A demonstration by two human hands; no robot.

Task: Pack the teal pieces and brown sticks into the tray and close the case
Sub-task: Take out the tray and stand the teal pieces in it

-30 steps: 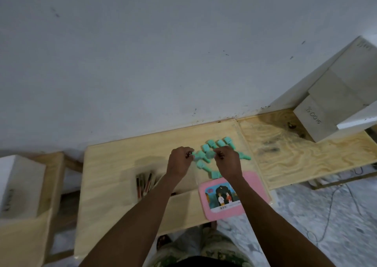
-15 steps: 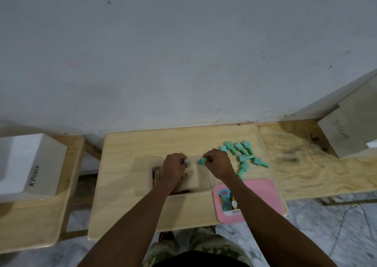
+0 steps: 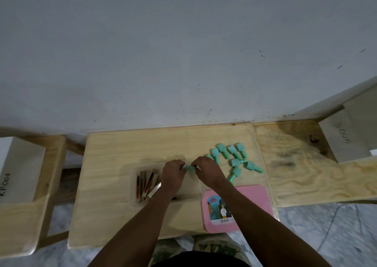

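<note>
I count eight loose teal pieces (image 3: 234,161) on the bench (image 3: 114,154), clustered at about two o'clock from the tray (image 3: 133,185), plus one more teal piece (image 3: 188,167) pinched between my two hands. My left hand (image 3: 173,175) and right hand (image 3: 208,172) meet over the tray's far edge, fingers of both closed on that piece, whose long axis runs roughly nine to three o'clock. The loose ones mostly lie with their long axes running eleven to five o'clock, wider caps toward the wall (image 3: 183,52); one lies nearly crosswise.

In the clear tray's left part I make out about five brown sticks (image 3: 145,183), long axes close to twelve-to-six, leaning a little toward one o'clock; my left forearm hides the exact count. The tray's right part looks open.

The pink lid (image 3: 255,201) lies flat at four o'clock from the tray, its near edge overhanging the bench edge. Bare bench lies open to the left of the tray and beyond it toward the wall.
</note>
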